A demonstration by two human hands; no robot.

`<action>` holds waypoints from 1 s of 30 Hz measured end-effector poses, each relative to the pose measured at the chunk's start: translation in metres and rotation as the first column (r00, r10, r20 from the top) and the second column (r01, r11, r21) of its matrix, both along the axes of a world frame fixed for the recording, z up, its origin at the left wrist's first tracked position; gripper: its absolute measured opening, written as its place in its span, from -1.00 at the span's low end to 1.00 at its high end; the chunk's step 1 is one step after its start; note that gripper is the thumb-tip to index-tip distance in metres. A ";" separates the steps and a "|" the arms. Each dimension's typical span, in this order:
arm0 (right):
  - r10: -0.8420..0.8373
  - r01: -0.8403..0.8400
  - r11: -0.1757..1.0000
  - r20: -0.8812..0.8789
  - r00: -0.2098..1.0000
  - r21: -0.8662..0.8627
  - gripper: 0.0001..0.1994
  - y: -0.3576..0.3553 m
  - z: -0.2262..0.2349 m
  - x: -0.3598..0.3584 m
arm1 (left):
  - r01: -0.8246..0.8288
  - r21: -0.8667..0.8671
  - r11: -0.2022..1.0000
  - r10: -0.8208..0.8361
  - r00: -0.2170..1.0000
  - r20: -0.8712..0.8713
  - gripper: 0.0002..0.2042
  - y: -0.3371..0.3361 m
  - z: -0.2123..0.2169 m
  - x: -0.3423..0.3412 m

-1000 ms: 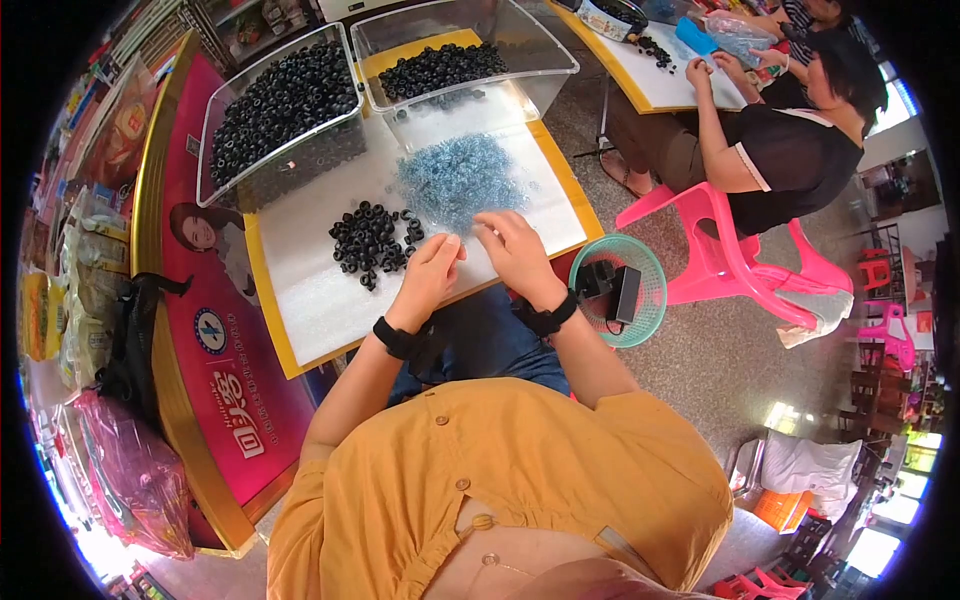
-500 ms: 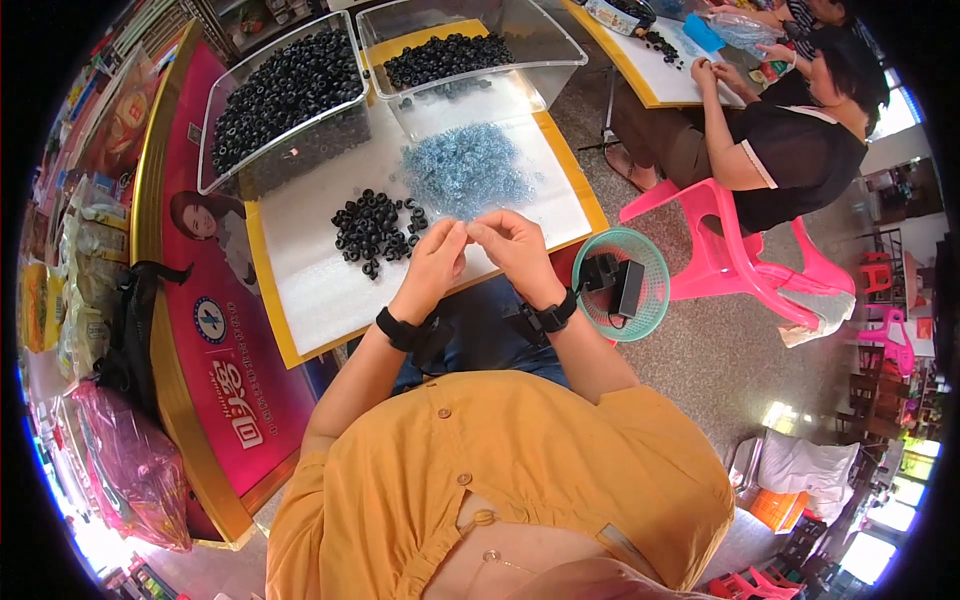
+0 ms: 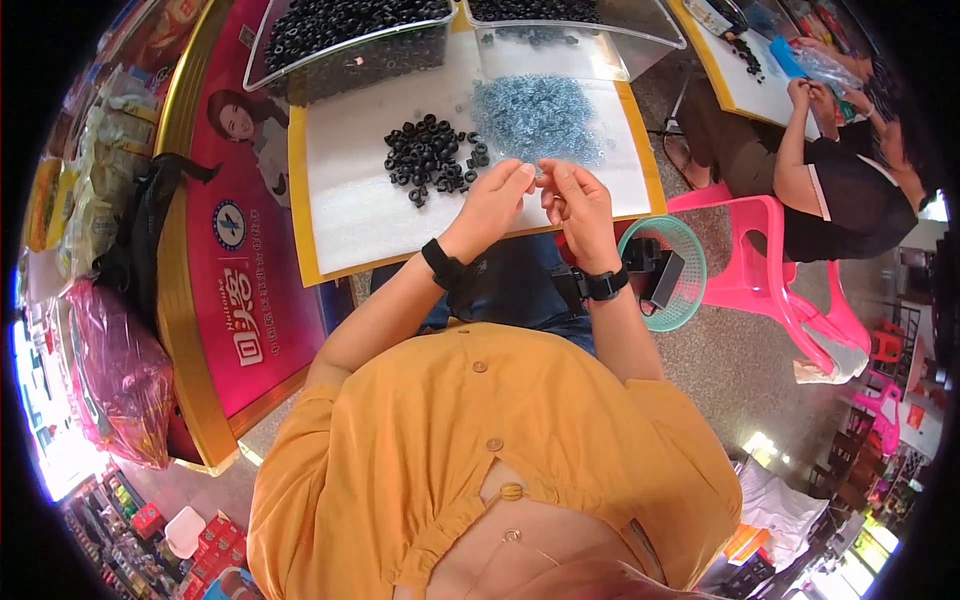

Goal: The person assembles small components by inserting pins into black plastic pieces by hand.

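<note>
Over the near edge of the white-topped board (image 3: 345, 225), my left hand (image 3: 492, 208) is closed, thumb and forefinger pinched together. My right hand (image 3: 582, 208) faces it with thumb and forefinger drawn close and the other fingers curled. The fingertips of both hands nearly meet; whatever they grip is too small to make out, though a tiny clear glint shows between them. Just beyond my left hand lies a loose pile of small black rings (image 3: 425, 155). A heap of small clear bluish pieces (image 3: 535, 115) spreads beyond my right hand.
Two clear plastic bins (image 3: 370, 60) of black rings stand along the board's far side. A green mesh basket (image 3: 690, 290) with black devices sits right of my right wrist. Farther right, a person (image 3: 850, 190) on a pink chair (image 3: 745, 250) works at another board.
The view has shifted, so the board and piles sit higher and farther right in it. My hands have drawn slightly apart at the fingertips, and the right hand's fingers have loosened a little.
</note>
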State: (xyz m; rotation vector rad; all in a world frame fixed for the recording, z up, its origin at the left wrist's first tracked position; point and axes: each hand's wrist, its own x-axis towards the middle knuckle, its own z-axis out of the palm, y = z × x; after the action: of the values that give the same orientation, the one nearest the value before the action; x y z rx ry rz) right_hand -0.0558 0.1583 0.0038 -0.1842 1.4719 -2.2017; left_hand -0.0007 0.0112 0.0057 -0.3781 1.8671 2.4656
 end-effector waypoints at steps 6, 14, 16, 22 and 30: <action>0.076 -0.078 0.971 0.020 0.997 0.228 -0.63 -0.003 0.001 -0.002 | -0.185 -0.601 0.777 -0.065 0.927 -0.369 -0.74 -0.001 -0.014 -0.003; 0.168 -0.045 0.911 -0.269 0.948 0.410 -0.63 -0.004 -0.017 -0.004 | -0.084 -0.479 0.874 -0.033 0.972 -0.232 -0.70 -0.002 -0.023 -0.003; 0.222 0.127 0.829 -0.528 0.819 0.545 -0.64 -0.004 -0.015 -0.003 | -0.055 -0.396 0.917 -0.014 0.986 -0.168 -0.70 -0.002 -0.022 -0.003; 0.223 0.258 0.838 -0.734 0.642 0.480 -0.80 -0.002 -0.013 0.001 | 0.047 0.217 0.975 -0.083 0.984 0.160 -0.72 -0.005 -0.008 -0.003; 0.293 0.228 0.785 -0.668 0.684 0.577 -0.86 0.017 -0.010 -0.010 | 0.050 -0.074 0.996 -0.044 0.995 0.089 -0.73 -0.012 -0.024 -0.008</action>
State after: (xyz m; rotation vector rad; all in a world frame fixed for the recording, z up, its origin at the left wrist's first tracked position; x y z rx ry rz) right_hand -0.0662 0.1749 -0.0060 -0.9519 2.5256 -1.4861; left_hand -0.0088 -0.0003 -0.0187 -0.4320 1.9166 2.3138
